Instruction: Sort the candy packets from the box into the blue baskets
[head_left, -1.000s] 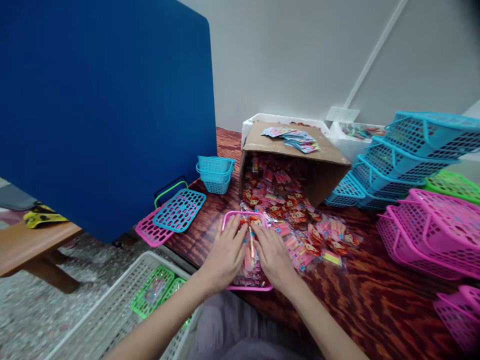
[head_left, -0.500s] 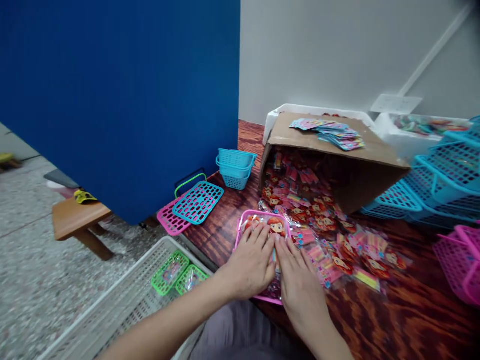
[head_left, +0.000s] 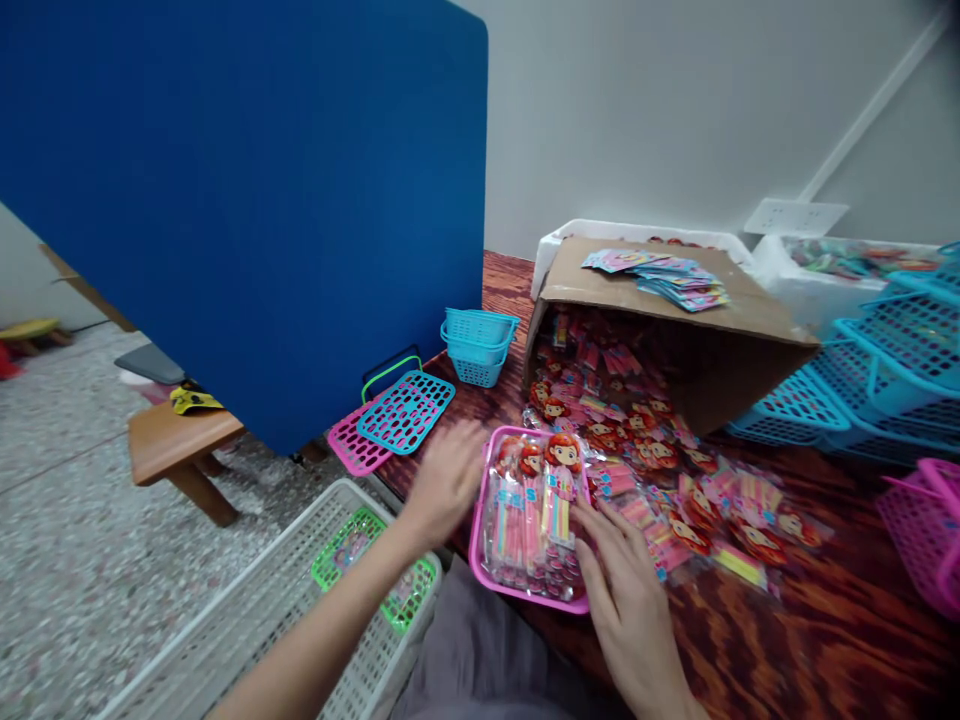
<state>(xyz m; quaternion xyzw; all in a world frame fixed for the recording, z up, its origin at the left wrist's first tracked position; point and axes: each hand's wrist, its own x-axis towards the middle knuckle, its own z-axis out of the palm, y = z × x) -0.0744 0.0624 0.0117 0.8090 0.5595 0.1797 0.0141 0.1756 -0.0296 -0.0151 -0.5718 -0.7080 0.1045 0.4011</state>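
Note:
A pink plastic basket sits on the near edge of the table, filled with flat clear packets that show red-haired cartoon figures and pastel sticks. My right hand lies at its right side, fingers stretched over the rim and touching the packets' edge. To the left of the basket, my left hand is in the air, blurred, fingers extended and holding nothing. Beyond the basket, more of these packets spill from a cardboard box tipped on its side.
Flat blue and pink lattice lids lie by the blue partition. Small blue baskets stand behind. Light-coloured crate with green baskets, lower left. Stacked blue baskets and a pink one, right. Printed cards top the box.
Both hands were pressed on the packets in the basket. My left hand has lifted off to the left; my right hand has slid to the basket's right side, uncovering the packets.

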